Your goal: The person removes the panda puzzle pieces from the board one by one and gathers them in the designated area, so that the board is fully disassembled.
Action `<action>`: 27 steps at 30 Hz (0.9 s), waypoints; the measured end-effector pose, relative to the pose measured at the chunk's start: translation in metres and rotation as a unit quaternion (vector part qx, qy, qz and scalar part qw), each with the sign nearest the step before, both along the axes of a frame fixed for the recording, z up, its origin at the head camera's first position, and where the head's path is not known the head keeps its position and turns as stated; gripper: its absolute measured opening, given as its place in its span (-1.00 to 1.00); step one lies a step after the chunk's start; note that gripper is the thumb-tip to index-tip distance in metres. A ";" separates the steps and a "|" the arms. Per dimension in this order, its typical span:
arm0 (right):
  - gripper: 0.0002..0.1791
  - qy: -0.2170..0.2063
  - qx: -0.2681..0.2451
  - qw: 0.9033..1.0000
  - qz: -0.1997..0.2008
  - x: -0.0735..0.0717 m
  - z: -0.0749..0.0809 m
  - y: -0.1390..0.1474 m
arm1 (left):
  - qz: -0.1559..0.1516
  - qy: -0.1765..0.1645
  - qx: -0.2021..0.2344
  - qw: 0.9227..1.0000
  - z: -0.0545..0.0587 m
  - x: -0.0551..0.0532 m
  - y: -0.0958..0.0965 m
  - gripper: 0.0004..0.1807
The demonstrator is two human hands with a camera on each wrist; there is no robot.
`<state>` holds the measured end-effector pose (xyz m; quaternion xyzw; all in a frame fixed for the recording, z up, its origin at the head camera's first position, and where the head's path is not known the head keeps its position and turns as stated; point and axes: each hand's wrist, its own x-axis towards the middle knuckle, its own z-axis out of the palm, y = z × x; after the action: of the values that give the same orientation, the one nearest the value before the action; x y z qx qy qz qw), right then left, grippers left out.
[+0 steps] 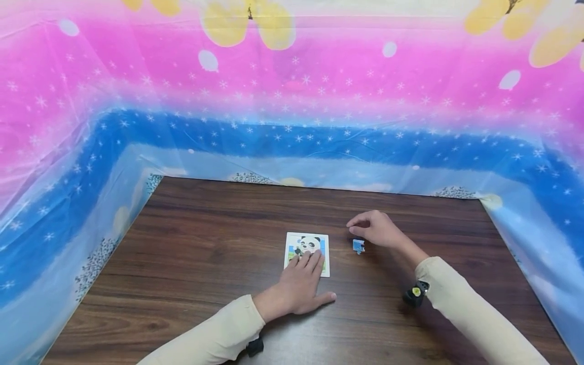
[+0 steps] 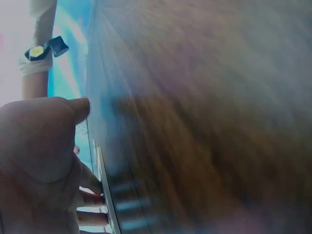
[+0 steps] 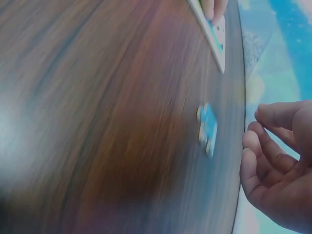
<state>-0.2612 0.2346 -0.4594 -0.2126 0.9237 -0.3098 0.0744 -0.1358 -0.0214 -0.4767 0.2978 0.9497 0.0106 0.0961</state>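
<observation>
A square panda jigsaw puzzle (image 1: 326, 253) in a white frame lies on the table. My left hand (image 1: 301, 289) rests on its lower part with fingers extended, the thumb spread out to the right over the wood; the covered part of the picture is hidden. To the right of the frame lies a loose blue puzzle piece (image 1: 358, 246), also visible in the right wrist view as a blue piece (image 3: 208, 127) with pale edges. Just above and beside it hovers my right hand (image 1: 377, 229), its fingers loosely bent and nothing visible between them.
The brown wooden table (image 1: 191, 243) extends around the puzzle on all sides. A pink and blue patterned cloth (image 1: 283, 101) hangs behind it and along both sides. A black strap device (image 1: 416, 293) sits on the right wrist.
</observation>
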 end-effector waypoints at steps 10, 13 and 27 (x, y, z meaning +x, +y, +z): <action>-0.81 0.011 -0.013 0.998 0.060 -0.005 -0.002 -0.048 | 0.013 0.015 -0.015 1.000 -0.001 0.001 0.004 0.03; -0.81 0.017 -0.014 0.996 0.085 -0.008 -0.006 -0.061 | 0.015 0.015 -0.019 1.000 -0.001 0.000 0.005 0.03; -0.82 0.044 -0.006 0.987 0.154 -0.011 -0.013 -0.095 | 0.013 0.000 -0.006 1.000 -0.002 -0.002 0.001 0.05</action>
<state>-0.2726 0.1393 -0.4725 -0.3663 0.8804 -0.2907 0.0796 -0.1380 -0.0199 -0.4784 0.2853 0.9535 0.0063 0.0974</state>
